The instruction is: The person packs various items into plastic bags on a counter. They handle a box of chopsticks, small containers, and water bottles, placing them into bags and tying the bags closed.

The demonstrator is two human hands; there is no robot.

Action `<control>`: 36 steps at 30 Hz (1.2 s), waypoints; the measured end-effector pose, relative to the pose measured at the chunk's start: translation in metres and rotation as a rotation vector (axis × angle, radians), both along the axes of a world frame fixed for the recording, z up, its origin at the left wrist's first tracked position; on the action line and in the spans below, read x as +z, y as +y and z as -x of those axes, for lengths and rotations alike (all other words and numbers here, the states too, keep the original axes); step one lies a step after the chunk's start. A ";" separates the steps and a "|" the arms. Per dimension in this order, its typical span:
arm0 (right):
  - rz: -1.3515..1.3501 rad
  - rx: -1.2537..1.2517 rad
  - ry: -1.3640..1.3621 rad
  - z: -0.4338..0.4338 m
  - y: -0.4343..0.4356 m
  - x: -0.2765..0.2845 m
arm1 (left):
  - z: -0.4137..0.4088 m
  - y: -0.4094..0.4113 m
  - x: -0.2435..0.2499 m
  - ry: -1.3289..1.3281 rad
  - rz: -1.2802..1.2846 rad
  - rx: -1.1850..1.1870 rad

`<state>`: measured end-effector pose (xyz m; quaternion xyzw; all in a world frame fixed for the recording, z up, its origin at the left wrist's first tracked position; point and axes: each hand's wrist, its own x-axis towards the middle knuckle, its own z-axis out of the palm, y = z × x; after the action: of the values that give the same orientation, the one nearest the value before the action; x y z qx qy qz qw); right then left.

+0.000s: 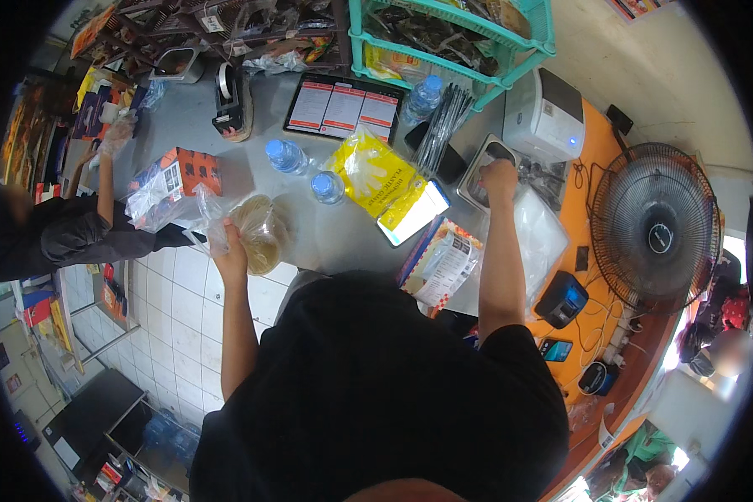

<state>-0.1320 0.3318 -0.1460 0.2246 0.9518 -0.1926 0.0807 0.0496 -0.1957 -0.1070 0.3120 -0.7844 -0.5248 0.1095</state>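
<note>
My left hand (231, 256) grips the neck of a clear plastic bag (208, 210). Inside the bag, a round tub (260, 235) with yellowish-brown contents hangs at the counter's front edge. My right hand (499, 179) reaches down into a small metal tray (468, 188) on the right. Its fingertips are hidden, so whether they hold something cannot be told. Beside my right forearm lies a stack of clear plastic bags (543, 229). A packet with a printed receipt (448, 260) rests left of that forearm.
Across the steel counter stand water bottles (287, 157), a yellow plastic-glove pack (376, 179), a tablet (342, 106), a tape dispenser (231, 103) and a printed box (185, 172). A printer (543, 116) and fan (656, 229) stand right. A gloved co-worker (81, 235) works at left.
</note>
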 end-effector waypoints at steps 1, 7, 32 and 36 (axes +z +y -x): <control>0.086 -0.019 0.022 0.000 0.000 0.004 | 0.002 0.006 0.010 0.027 0.061 -0.060; 0.381 -0.080 0.439 -0.014 -0.008 0.042 | -0.003 -0.010 0.047 -0.017 0.203 -0.595; 0.512 0.700 0.638 -0.193 -0.389 0.053 | 0.033 -0.065 0.035 0.044 -0.110 -0.922; 0.286 0.754 0.654 -0.193 -0.392 0.048 | 0.045 -0.064 0.057 0.014 0.128 -1.015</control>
<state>0.0612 -0.0606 -0.0984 -0.2190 0.9062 -0.3385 -0.1272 0.0051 -0.2596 -0.0500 -0.1193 -0.8670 -0.4647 -0.1348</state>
